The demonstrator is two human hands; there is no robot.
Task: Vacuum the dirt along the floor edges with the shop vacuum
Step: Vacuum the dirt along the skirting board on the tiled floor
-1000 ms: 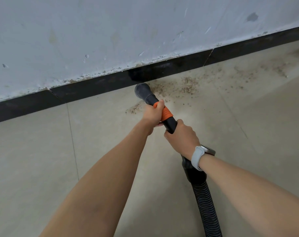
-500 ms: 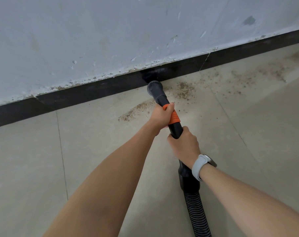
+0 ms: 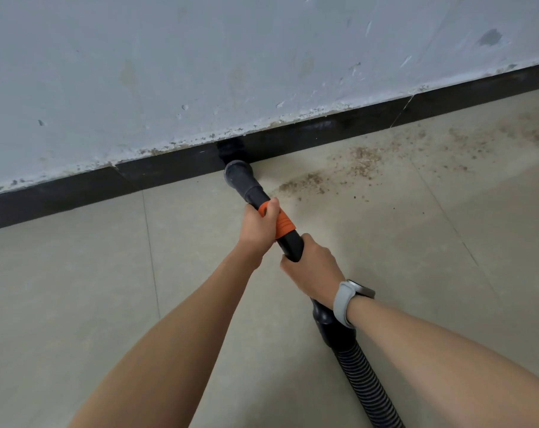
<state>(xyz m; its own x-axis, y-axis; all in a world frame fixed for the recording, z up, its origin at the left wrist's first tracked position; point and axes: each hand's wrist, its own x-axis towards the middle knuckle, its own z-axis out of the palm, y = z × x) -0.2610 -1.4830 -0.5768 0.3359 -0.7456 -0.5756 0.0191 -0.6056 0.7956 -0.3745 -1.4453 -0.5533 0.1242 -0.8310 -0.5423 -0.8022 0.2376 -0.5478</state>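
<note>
Here nozzle point(image 3: 239, 174) meets baseboard point(image 3: 169, 171), dirt point(image 3: 305, 182) rightward.

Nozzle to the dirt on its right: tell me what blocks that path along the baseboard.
Nothing visible does. The nozzle sits at the black baseboard, and bare tile floor lies between it and the dirt to its right. Left hand and right hand grip the wand behind it.

We see the left hand point(image 3: 260, 225) holding the orange band of the vacuum wand point(image 3: 250, 188), and the right hand point(image 3: 311, 268) holding it lower. The nozzle touches the black baseboard point(image 3: 169, 169). Dirt point(image 3: 305, 182) lies at three o'clock from it.
</note>
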